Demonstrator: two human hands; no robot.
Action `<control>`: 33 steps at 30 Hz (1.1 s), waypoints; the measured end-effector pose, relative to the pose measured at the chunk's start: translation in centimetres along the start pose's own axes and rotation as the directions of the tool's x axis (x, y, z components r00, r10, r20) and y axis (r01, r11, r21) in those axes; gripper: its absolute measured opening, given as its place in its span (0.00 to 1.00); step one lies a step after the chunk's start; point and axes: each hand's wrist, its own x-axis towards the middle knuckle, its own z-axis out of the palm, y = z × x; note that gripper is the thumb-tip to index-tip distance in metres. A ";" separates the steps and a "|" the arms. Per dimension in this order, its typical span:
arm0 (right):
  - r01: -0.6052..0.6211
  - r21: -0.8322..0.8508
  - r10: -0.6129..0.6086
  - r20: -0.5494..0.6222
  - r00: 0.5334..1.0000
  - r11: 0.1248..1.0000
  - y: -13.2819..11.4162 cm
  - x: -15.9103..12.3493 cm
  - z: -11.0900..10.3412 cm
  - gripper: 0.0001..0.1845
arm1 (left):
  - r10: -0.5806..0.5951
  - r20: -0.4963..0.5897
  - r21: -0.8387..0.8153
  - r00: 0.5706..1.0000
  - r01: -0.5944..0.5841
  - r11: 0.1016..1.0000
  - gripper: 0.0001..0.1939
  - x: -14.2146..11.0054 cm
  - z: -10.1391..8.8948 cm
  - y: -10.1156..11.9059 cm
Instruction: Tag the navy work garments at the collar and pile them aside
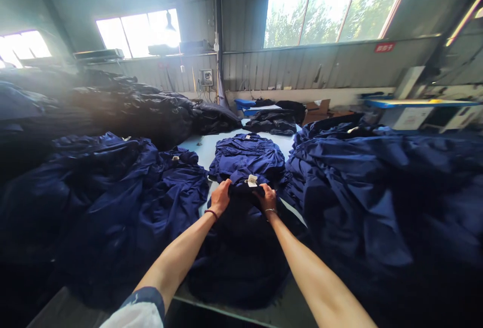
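Observation:
A dark navy garment (241, 217) lies in front of me on a pale blue table (202, 149). My left hand (220, 196) grips the garment's collar on its left side, fingers curled over the cloth. My right hand (267, 197) grips the collar on its right side, just below a small white label (251, 180). Both arms reach straight forward. A second navy garment (247, 157) lies spread flat just beyond the collar.
Big heaps of navy garments rise to the left (113, 192) and right (377, 187). Black garment piles (143, 111) sit further back left. A blue-topped bench (418, 104) stands at the right wall. Windows line the far wall.

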 end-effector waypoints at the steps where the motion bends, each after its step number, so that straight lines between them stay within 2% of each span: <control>1: 0.001 0.028 -0.001 -0.012 1.000 1.000 -0.8 0.2 -0.5 0.18 | 0.009 -0.021 -0.011 1.000 -0.010 1.000 0.20 -0.1 -0.9 0.3; 8: 0.025 0.185 -0.019 -0.034 0.999 0.982 -6.9 1.9 -3.1 0.20 | 0.005 -0.128 -0.064 0.992 -0.013 0.998 0.20 -0.7 -7.9 1.8; 16: 0.138 0.303 -0.122 -0.071 0.990 0.943 -14.8 2.7 -3.8 0.20 | 0.002 -0.225 -0.115 0.974 -0.028 0.993 0.18 -2.0 -16.5 1.1; 20: 0.151 0.335 -0.151 -0.025 0.988 0.930 -19.1 3.0 -3.6 0.19 | -0.041 -0.242 -0.148 0.969 0.005 0.989 0.17 -2.9 -20.8 -0.2; 24: 0.185 0.365 -0.208 0.025 0.978 0.912 -23.4 3.0 -2.9 0.18 | -0.103 -0.210 -0.166 0.972 0.068 0.984 0.19 -3.7 -25.0 -1.8; 29: 0.197 0.399 -0.245 0.074 0.967 0.895 -28.5 2.8 -1.4 0.17 | -0.184 -0.149 -0.050 0.972 0.179 0.983 0.23 -4.0 -30.8 -4.1; 33: 0.165 0.429 -0.241 0.127 0.962 0.888 -32.8 2.8 0.5 0.15 | -0.171 -0.077 0.091 0.982 0.178 0.980 0.19 -3.7 -35.6 -6.3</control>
